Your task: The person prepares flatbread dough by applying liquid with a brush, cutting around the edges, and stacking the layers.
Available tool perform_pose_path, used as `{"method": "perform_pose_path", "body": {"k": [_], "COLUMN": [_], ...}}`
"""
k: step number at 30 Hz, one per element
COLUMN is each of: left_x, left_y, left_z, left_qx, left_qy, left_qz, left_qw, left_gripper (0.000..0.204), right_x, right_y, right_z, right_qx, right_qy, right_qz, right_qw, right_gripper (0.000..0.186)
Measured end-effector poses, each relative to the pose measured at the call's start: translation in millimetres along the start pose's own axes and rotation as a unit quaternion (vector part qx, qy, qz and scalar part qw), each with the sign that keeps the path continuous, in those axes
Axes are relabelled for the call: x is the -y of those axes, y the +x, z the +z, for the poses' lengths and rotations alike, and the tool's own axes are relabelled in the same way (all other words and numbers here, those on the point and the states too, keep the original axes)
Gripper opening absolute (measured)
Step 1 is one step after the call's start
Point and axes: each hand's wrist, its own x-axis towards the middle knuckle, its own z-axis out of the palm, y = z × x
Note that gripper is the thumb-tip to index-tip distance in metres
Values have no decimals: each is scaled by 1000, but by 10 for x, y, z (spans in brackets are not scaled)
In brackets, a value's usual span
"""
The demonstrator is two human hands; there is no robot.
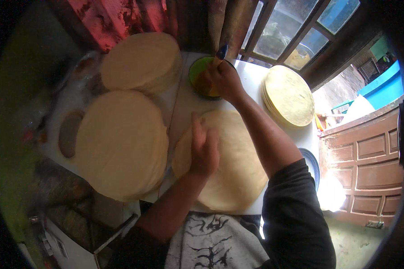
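Pale dough everywhere: I count four lots of thin round flatbread on a white work surface. The left hand lies flat on the nearest round sheet, fingers straight and together, palm down, pressing the sheet's left part rather than gripping it. That sheet sits directly in front of the person's body, at the near edge of the surface.

The right hand reaches forward to a green bowl at the far side of the surface, fingers curled shut around a brush whose dark blue handle end sticks up above the knuckles. The bristle end is hidden by the hand; I cannot tell whether it touches the bowl's contents.

To the left, a large stack of plain rounds, touching the near sheet's edge or just beside it. Behind that, a second stack. At far right, a yellower, glossier stack, well apart from the others.

Window panes beyond the bowl; a wooden panelled door at right.
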Motion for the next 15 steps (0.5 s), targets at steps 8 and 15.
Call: {"method": "perform_pose_path", "body": {"k": [8,15], "left_x": [-2,111], "left_y": [852,1031], "left_z": [132,-2], "left_qx": [-59,-72], "left_qy": [-102,-95], "left_qz": [-73,-77], "left_qw": [990,990], "left_gripper": [70,71], "right_x": [-308,22], "right_y": [-11,-86], "right_z": [138,-24], "right_qx": [-16,1], "right_qy": [83,-42], "right_qz": [-17,9], "right_qw": [996,999], "right_gripper": [34,27]}}
